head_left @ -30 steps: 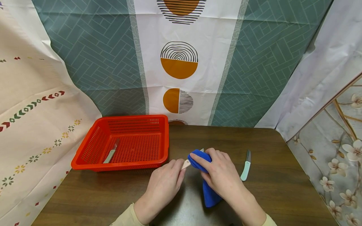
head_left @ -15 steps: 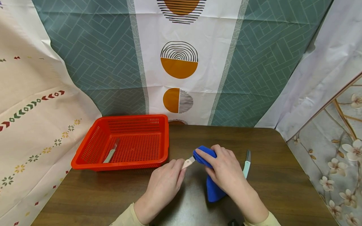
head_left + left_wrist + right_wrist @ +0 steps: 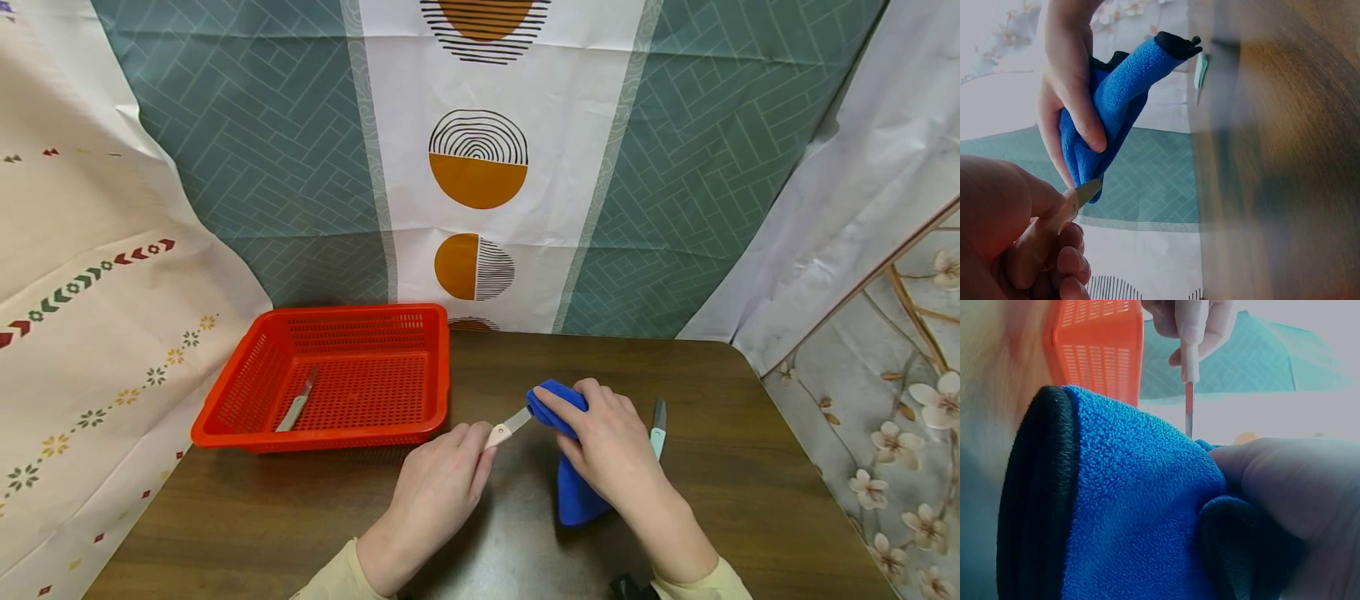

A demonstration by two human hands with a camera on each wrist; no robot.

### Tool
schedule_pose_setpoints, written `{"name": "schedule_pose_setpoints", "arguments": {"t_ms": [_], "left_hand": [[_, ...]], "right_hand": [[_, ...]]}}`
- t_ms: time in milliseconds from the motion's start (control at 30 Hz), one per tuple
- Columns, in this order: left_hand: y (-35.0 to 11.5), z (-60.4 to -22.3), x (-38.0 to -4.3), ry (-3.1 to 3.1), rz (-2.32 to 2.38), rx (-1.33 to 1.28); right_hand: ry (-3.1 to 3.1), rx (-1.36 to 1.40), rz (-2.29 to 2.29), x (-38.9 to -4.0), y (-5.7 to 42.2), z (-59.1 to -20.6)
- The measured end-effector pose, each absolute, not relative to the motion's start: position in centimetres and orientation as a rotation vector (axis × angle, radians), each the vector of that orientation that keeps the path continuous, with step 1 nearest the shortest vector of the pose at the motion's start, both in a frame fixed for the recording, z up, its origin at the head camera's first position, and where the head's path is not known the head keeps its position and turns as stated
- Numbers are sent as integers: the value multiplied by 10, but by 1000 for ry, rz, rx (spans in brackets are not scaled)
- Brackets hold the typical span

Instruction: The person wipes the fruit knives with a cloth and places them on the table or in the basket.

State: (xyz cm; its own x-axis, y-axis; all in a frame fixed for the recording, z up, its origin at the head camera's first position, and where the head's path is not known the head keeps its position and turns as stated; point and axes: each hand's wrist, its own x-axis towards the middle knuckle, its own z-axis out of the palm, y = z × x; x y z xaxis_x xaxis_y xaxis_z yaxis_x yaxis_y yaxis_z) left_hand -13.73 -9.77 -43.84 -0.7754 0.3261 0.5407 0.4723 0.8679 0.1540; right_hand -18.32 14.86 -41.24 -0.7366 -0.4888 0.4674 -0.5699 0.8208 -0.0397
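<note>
My left hand (image 3: 438, 479) grips the pale handle of a small knife (image 3: 516, 421), its blade pointing up and right. My right hand (image 3: 611, 442) pinches a folded blue cloth (image 3: 557, 406) around the blade's far end, so the tip is hidden. The cloth's loose end hangs below the palm. In the left wrist view the blade (image 3: 1089, 192) runs into the cloth (image 3: 1125, 87) beneath the right thumb. The right wrist view shows the cloth's dark edging and the left fingers (image 3: 1192, 322) on the handle above it.
A red plastic basket (image 3: 318, 438) stands at the left, with a greenish-handled knife (image 3: 294, 410) lying in it. Right of my right hand, a mint-handled knife (image 3: 658, 433) lies on the brown wooden table (image 3: 735, 467), partly covered by the hand. Patterned cloths hang behind and at both sides.
My right hand and the blue cloth have slid right along the blade toward its tip, baring the part near the handle. My left hand has stayed nearly still.
</note>
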Motion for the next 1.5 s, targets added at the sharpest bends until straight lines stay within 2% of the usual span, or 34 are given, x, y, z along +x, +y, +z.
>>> {"name": "schedule_pose_setpoints", "arguments": {"t_ms": [667,1500], "left_hand": [[-98,-438,-137,-2495,-383,-586],[-99,-438,-137,-2512,-375,-588]], "right_hand": [[-2587,662,260,-184,158,-409],[-2522,922,281,-162,124,-407]]}}
